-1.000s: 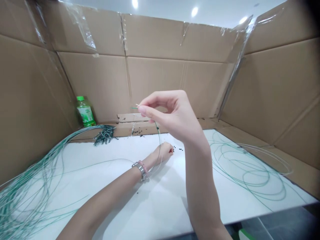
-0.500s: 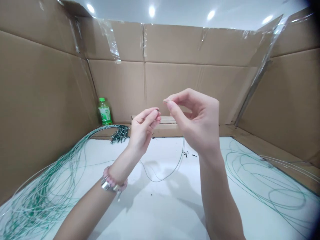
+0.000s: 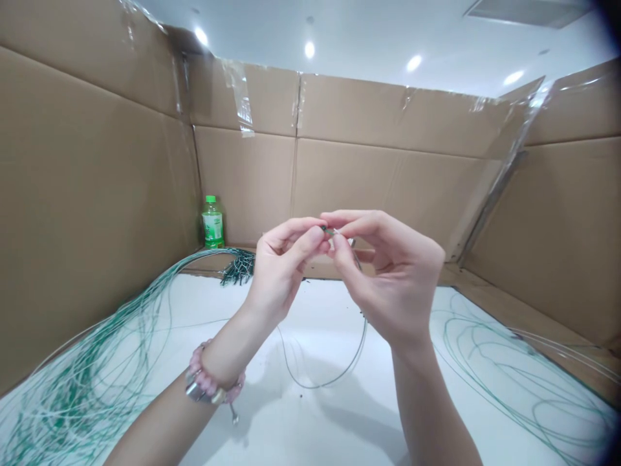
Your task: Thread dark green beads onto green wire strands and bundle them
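My left hand (image 3: 279,272) is closed in a pinch, with a tiny black piece (image 3: 324,228) at the tips of thumb and forefinger. Opposite it, my right hand (image 3: 398,278) pinches the end of a thin green wire (image 3: 331,232) between thumb and forefinger. The fingertips of both hands meet above the white tabletop (image 3: 301,433), and the wire end is at the black piece. Whether it passes into the piece is too small to tell. Below the hands, a thin wire loop (image 3: 320,386) hangs down in a curve.
A tangled bundle of green wires (image 3: 82,369) lies at left, its dark-tipped ends (image 3: 237,266) gathered near the back. Behind stands a green-capped bottle (image 3: 213,226). Loose green wire coils (image 3: 514,375) lie at right. Cardboard walls (image 3: 369,188) enclose the table. A black speck (image 3: 301,395) lies in front.
My right hand has moved down and left, bringing the wire end to the black piece in my left hand. The fingertips, apart before, are now together. The camera view has tilted up slightly.
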Demonstrator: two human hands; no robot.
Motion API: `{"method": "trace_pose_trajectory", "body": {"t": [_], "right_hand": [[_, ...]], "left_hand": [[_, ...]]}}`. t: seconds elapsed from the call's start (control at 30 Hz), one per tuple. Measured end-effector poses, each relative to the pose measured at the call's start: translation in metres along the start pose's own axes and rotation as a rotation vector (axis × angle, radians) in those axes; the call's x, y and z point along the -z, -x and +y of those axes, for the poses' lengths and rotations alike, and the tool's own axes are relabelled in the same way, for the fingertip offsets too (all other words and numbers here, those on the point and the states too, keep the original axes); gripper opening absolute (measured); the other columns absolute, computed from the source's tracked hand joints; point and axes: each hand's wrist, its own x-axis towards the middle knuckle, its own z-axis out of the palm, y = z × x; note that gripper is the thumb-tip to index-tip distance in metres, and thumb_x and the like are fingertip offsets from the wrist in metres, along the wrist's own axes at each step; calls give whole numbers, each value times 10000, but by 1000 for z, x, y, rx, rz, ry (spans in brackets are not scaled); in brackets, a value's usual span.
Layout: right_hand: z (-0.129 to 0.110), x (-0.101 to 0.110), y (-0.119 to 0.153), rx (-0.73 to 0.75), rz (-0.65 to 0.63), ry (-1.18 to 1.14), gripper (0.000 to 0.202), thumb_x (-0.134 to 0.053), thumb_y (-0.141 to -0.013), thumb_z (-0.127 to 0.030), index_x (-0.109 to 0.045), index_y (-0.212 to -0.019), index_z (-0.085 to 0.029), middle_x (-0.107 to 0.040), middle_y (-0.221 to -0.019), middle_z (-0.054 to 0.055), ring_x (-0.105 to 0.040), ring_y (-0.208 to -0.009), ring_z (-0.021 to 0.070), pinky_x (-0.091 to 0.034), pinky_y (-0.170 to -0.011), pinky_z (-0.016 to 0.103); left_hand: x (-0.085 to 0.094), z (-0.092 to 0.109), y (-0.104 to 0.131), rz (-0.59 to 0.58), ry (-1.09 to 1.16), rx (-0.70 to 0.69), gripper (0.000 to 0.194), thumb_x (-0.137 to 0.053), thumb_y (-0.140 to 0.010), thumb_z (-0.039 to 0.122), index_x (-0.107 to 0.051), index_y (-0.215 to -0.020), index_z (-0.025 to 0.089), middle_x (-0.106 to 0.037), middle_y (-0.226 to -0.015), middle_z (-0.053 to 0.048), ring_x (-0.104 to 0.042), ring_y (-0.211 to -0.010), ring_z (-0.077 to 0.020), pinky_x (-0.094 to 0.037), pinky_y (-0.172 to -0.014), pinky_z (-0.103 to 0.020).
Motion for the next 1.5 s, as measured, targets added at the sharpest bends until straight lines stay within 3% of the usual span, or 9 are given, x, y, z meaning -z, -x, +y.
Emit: {"method": "trace_pose_trajectory", "body": {"t": [0.33, 0.6, 0.93, 1.2, 1.4, 1.5], "right_hand": [[-3, 5, 0, 26, -35, 48, 164, -598, -758, -45, -608, -743, -208, -694, -900, 12, -679, -847, 153, -596, -535, 204], [-6, 11, 0, 111, -79, 205, 179, -580, -746, -26, -601, -729, -203, -688, -840, -11, -641, -734, 105, -599, -559, 180], [2, 9, -2, -81, -69, -19, 89, -642, -806, -156, -681, -774, -229, -707, -825, 5, -680, -751, 137, -596, -537, 204], [3, 6, -3, -97, -75, -39, 92, -648, -806, -158, -693, -764, -226, -701, -762, 3, -665, -704, 124, -555, -487, 181], [4, 5, -3, -58, -75, -25, 117, -640, -802, -126, -689, -781, -230, -692, -774, 0, -661, -716, 132, -557, -507, 206], [4, 2, -2, -36, -47, 18, 108, -639, -800, -123, -681, -776, -220, -688, -761, 2, -654, -722, 132, -547, -513, 206]], "left_hand": [[8, 3, -1, -77, -217, -141, 39, -755, -715, 260, -737, -749, 259, -706, -738, 28, -657, -635, -78, -576, -623, -160], [9, 11, -1, -145, -469, -301, 102, -709, -739, 118, -732, -761, 215, -700, -743, 18, -657, -675, -69, -547, -616, -134], [11, 14, -2, -99, -509, -289, 10, -715, -745, 200, -711, -753, 206, -686, -680, 14, -639, -588, -78, -539, -549, -158], [12, 18, -2, -103, -602, -391, 48, -697, -767, 225, -690, -727, 199, -660, -666, 15, -611, -577, -74, -510, -531, -161], [12, 16, -1, -98, -492, -252, 90, -679, -791, 255, -662, -728, 193, -655, -660, 15, -610, -564, -74, -520, -534, -163], [11, 13, -2, -62, -476, -290, 49, -693, -780, 233, -675, -753, 197, -654, -678, 18, -605, -573, -62, -510, -534, -144]]}}
